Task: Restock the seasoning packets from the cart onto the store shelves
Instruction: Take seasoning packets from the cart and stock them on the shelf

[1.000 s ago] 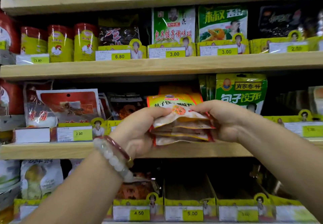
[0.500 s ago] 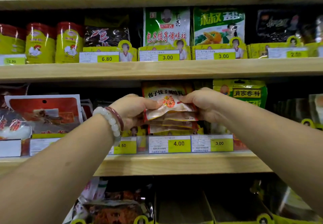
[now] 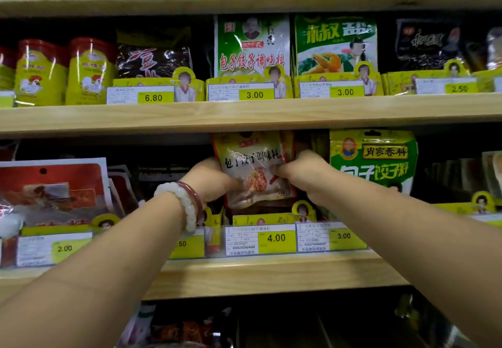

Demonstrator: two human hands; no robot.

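We hold a stack of seasoning packets [image 3: 254, 170] upright in the middle shelf [image 3: 260, 274] bay, behind the 4.00 price tag [image 3: 260, 239]. Our left hand [image 3: 210, 180] grips the stack's left edge with curled fingers, and our right hand [image 3: 304, 175] grips its right edge the same way. A green packet [image 3: 373, 157] stands just beside the stack on the right. A white bead bracelet [image 3: 182, 206] circles our left wrist.
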